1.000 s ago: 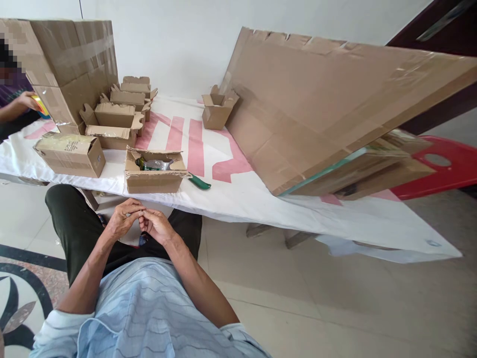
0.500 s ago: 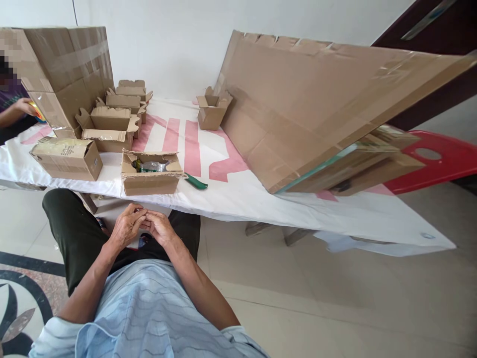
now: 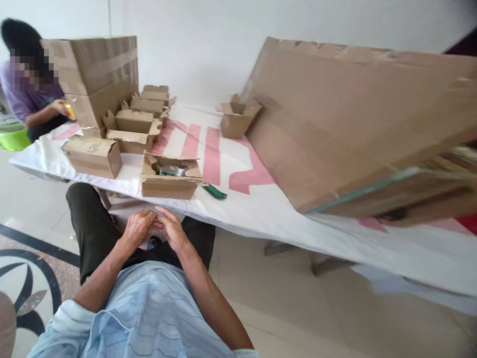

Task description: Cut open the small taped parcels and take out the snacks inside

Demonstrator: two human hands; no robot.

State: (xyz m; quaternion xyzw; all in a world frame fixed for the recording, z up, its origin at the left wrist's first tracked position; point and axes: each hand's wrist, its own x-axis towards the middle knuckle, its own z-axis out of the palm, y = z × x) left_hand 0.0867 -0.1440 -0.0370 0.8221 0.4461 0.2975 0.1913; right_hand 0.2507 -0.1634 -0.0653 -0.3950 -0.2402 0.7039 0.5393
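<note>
Above my lap, just short of the table edge, my left hand (image 3: pixel 139 228) and my right hand (image 3: pixel 173 232) meet at the fingertips. The left fingers are curled and pressed together; whether anything small sits in them is hidden. On the right hand the index finger is stretched out and lifted apart, with no object visible in it. Closest to them on the table is an open cardboard box (image 3: pixel 167 188) with a clear-wrapped, dark green item (image 3: pixel 172 170) inside. A green-handled tool (image 3: pixel 216 192) lies against the box's right side, partly hidden.
A closed carton (image 3: pixel 93 158) stands left, before several open boxes (image 3: pixel 132 134) and stacked large cartons (image 3: pixel 106 64). A small open box (image 3: pixel 236 122) and a big leaning carton (image 3: pixel 354 119) are right. Another person (image 3: pixel 30 94) holds a yellow-edged item far left.
The view has swung left, so the table's contents sit farther right and more of the other person shows. My right index finger has lifted from the left hand; both hands stay over my lap.
</note>
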